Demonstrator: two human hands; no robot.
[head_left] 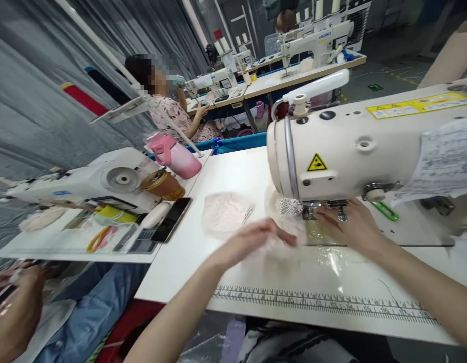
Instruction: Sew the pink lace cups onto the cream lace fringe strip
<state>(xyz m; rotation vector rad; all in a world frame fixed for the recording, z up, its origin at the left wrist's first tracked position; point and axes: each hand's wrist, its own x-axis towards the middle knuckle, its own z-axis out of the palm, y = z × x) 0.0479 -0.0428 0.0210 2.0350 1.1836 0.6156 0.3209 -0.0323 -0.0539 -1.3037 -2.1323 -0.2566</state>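
A cream sewing machine [332, 151] stands before me, its metal presser foot [309, 210] low over the bed. My left hand [266, 236], smeared by motion, is left of the foot with bent fingers on a thin, pale fabric piece [277, 247]. Close behind it, another pale piece with white lacy stitching [288, 205] lies beside the foot. My right hand [349, 224] rests on the bed just right of the foot, fingers stretched leftward; the machine head and foot hide some of them. A pale pink fabric piece [226, 213] lies flat on the table to the left.
A printed ruler [320, 301] runs along the table's front edge. Green thread snips [385, 210] lie behind my right hand. To the left are a phone [173, 219], an amber cup [163, 184], a pink bottle [176, 156] and another sewing machine [105, 176]. Other people sit nearby.
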